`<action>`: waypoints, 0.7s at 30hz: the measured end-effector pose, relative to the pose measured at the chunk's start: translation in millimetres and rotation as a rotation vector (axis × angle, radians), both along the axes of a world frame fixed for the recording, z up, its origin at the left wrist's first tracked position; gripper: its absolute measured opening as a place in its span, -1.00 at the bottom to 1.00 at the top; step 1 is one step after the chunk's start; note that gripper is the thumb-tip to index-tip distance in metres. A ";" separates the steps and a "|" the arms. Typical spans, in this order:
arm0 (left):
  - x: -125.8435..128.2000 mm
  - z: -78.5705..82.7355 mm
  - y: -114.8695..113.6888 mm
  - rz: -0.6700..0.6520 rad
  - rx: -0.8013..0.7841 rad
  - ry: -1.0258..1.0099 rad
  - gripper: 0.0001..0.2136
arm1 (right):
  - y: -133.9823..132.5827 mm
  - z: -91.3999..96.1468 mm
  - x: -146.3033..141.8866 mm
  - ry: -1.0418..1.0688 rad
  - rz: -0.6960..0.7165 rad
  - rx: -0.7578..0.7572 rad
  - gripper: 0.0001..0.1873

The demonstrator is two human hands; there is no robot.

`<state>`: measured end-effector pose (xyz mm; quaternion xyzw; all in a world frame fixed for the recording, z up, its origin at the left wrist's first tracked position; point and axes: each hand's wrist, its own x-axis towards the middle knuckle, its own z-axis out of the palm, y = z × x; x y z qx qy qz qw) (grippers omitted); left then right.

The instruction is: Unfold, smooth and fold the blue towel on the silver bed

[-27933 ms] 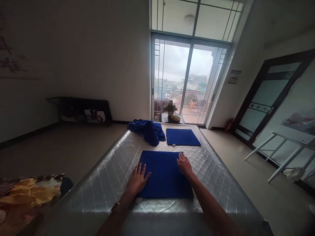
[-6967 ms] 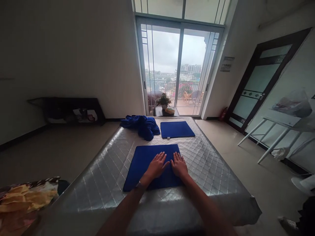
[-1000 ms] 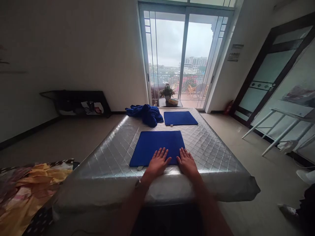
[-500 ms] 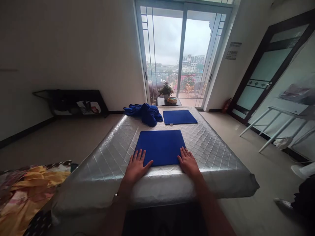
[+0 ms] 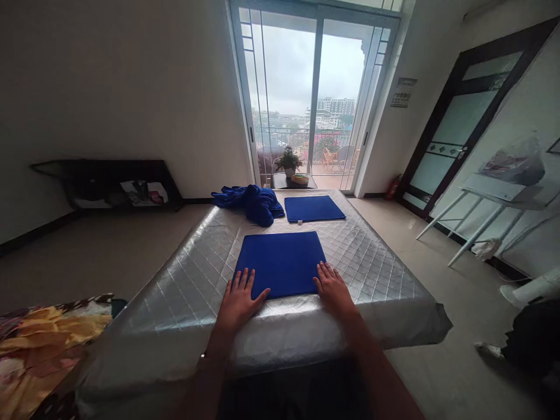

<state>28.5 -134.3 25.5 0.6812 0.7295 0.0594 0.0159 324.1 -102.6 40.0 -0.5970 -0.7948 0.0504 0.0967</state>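
A folded blue towel [image 5: 282, 261] lies flat on a plastic-wrapped mattress [image 5: 371, 274] in front of me. My left hand [image 5: 238, 300] rests flat, fingers spread, on the towel's near left corner. On the near right corner lies my right hand [image 5: 332, 289], also flat with fingers apart. Farther back sit a second folded blue towel [image 5: 312, 208] and a crumpled heap of blue towels [image 5: 251, 202].
A small table with a potted plant [image 5: 289, 160] stands before the glass balcony door [image 5: 315, 99]. A dark low shelf [image 5: 109, 186] is against the left wall. White table legs [image 5: 472, 227] stand at right, patterned cloth [image 5: 44, 344] at lower left.
Over the last second my left hand slid from the towel's middle to its near left corner. The right hand stayed at the right corner. The view shifted slightly.
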 end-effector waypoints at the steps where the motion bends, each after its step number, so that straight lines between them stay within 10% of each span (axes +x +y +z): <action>1: -0.8 0.5 -0.9 0.000 0.015 0.009 -0.11 | -1.1 -1.2 0.2 0.007 -0.002 -0.028 -0.35; 7: 19.0 10.2 -4.4 -0.031 0.240 0.066 -0.27 | -5.5 -8.9 -1.4 0.032 -0.022 -0.121 -0.31; 16: 135.3 0.5 35.0 -0.593 0.161 -0.057 -0.43 | -4.5 -6.5 0.4 -0.009 0.007 -0.137 -0.34; 21: 120.4 -15.3 33.9 -0.550 0.123 -0.018 -0.46 | -4.4 -6.3 -0.8 0.005 -0.007 -0.141 -0.32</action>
